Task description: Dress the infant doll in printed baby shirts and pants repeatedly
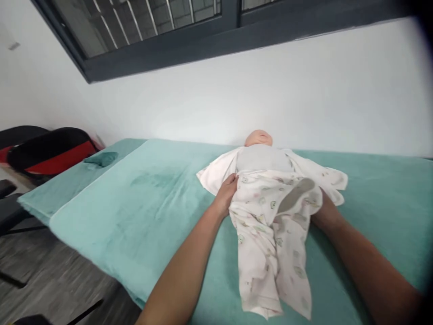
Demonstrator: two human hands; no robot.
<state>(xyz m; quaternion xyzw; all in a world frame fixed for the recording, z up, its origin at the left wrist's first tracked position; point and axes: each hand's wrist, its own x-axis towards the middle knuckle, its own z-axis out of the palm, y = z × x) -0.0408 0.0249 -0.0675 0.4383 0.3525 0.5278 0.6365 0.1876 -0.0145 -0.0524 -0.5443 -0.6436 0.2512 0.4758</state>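
A baby doll (259, 138) lies on its back on a teal-covered table (152, 203), head toward the wall. A white printed baby garment (270, 225) is spread over it, the legs trailing toward me. My left hand (227, 193) pinches the garment's edge at the doll's left side, fingers closed on the cloth. My right hand (325, 208) is tucked under the garment's other side; its fingers are hidden by the fabric.
A small teal cloth (101, 158) lies at the table's far left corner. Black and red chairs (47, 153) stand to the left beside the table. A white wall and dark window frame (203, 40) rise behind. Grey floor (50, 280) shows at lower left.
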